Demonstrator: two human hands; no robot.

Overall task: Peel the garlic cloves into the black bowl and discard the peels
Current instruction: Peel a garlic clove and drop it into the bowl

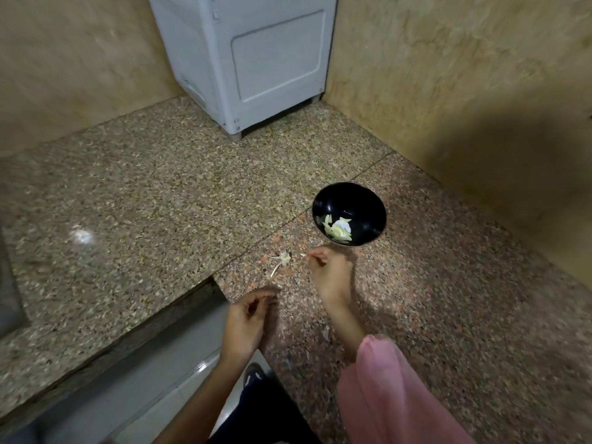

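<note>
Your right hand (323,267) pinched a scrap (303,255) beside the bowl (368,213); your left hand (246,315) hung loosely curled, empty. Released carelessly, the scrap could land among the cloves (338,232).

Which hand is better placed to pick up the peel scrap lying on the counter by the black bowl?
Probably the right. The right hand has its fingertips just beside the peel scrap, close to the black bowl. The left hand hangs farther back, near the edge of the counter, fingers loosely curled.
</note>
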